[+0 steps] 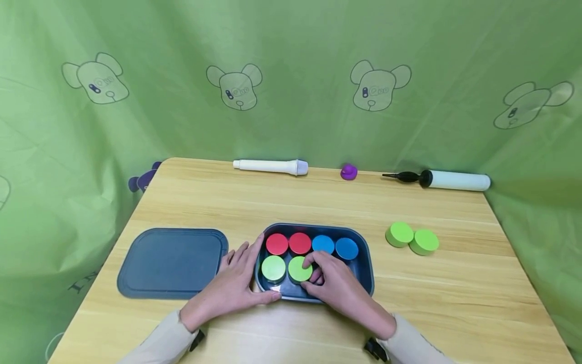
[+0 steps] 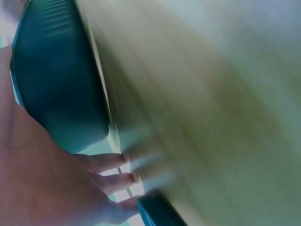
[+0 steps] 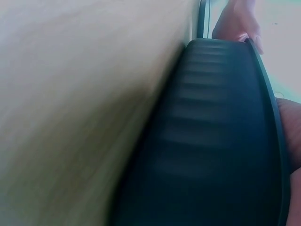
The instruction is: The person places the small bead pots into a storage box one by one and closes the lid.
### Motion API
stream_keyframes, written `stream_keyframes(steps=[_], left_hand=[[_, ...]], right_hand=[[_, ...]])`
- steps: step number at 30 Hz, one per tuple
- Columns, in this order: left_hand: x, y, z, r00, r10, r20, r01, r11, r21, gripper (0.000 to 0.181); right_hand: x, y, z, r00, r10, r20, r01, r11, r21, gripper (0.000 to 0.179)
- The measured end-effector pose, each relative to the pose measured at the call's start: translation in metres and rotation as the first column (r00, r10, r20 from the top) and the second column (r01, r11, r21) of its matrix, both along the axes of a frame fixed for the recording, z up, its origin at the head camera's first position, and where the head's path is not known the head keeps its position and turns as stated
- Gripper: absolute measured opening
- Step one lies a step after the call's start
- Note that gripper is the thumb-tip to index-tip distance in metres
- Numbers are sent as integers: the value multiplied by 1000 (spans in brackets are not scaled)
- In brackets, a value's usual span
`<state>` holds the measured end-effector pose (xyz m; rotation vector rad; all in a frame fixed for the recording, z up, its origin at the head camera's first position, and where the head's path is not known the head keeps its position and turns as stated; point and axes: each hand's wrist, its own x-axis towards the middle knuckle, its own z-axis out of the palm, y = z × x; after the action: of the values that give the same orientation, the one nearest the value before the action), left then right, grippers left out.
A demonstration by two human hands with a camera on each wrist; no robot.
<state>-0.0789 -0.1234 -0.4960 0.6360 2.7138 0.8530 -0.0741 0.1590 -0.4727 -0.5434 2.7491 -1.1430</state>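
Observation:
A dark blue box [image 1: 366, 268] stands on the table with round blocks inside. At its back are two red round blocks [image 1: 277, 244] [image 1: 300, 243] and two blue ones [image 1: 323, 244] [image 1: 347, 248]. In front sits one green round block [image 1: 273, 268] at the left. Beside it, my right hand [image 1: 334, 283] pinches a second green round block [image 1: 297, 270] between thumb and fingers. My left hand [image 1: 236, 283] spans the box's near left corner, thumb at the front rim and index finger along the left side. The left wrist view shows its other fingers [image 2: 113, 181] stretched out straight.
A flat dark blue lid [image 1: 173, 263] lies left of the box. Two more green round blocks [image 1: 400, 234] [image 1: 424, 241] touch at the right. Along the back edge lie a white microphone-like stick [image 1: 270, 166], a purple duck [image 1: 348, 172] and a white hand pump [image 1: 454, 180].

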Motion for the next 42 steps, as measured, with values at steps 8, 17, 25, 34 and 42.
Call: stream_keyframes(steps=[8,17,25,34,42], left_hand=[[-1,0,1,1000,2,24,-2,1000,-22,134],[0,1,0,1000,9,15,-9,1000,-18,135],[1,0,0,1000,10,10,-10,1000,-22,134],[1,1,-1,1000,-1,9,2,1000,-23,134],[1,1,0,1000,-3,12,4,1000,-29,134]], right_hand=[[3,6,5,999,-40,19,41,997,-69,32],[7,24,11,988,-112,-108,92,980,-174,29],[3,49,9,960,-206,-190,115,907,-406,26],[2,91,13,918,-389,-80,293,800,-524,26],[-3,136,8,854,-519,-42,452,778,-436,30]])
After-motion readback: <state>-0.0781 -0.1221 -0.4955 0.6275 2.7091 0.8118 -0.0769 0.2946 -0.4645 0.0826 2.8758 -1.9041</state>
